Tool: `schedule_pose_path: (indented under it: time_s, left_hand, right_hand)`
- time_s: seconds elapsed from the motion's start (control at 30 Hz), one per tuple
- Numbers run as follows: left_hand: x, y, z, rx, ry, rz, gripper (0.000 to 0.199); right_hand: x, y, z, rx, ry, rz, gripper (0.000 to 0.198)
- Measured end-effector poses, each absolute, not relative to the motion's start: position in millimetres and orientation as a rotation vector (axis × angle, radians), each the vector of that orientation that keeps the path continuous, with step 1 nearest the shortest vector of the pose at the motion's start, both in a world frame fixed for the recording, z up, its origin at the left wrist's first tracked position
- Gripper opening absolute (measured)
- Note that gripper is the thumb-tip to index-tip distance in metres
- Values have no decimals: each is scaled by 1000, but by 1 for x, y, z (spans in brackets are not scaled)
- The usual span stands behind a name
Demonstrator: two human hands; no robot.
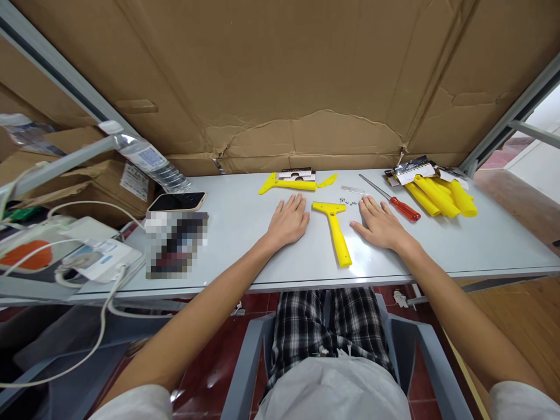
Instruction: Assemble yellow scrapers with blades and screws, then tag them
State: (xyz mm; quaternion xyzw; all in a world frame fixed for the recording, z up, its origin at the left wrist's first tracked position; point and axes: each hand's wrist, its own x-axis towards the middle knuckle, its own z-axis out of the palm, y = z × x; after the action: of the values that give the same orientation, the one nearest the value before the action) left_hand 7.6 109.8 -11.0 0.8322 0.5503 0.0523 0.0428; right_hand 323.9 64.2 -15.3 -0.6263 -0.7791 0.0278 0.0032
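Note:
My left hand (289, 221) lies flat on the white tabletop, fingers stretched out, holding nothing. Flat as well, with fingers spread, my right hand (380, 223) rests on the other side. Between them is a yellow scraper (336, 233), its wide head pointing away from me. Behind the left hand lies a second yellow scraper (294, 185), with a loose yellow piece (327, 181) at its right end. Several tiny dark screws (347, 202) and a thin metal strip (353, 189) sit just beyond the right fingertips. A red-handled screwdriver (403, 208) lies beside that hand.
Yellow handles with card packaging (441, 195) are piled at the right. On the left are a phone (177, 202), a blurred item (177, 245), a leaning water bottle (151, 158) and white cables with a power strip (65, 233). Cardboard (306, 76) stands behind the table.

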Motion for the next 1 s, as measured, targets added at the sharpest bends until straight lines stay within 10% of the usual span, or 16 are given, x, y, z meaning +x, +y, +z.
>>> schedule_pose_path:
  time_s: [1.0]
  left_hand:
    - [9, 107, -6, 2540, 1689, 172, 70]
  right_hand:
    - [318, 61, 1, -2022, -2427, 147, 101]
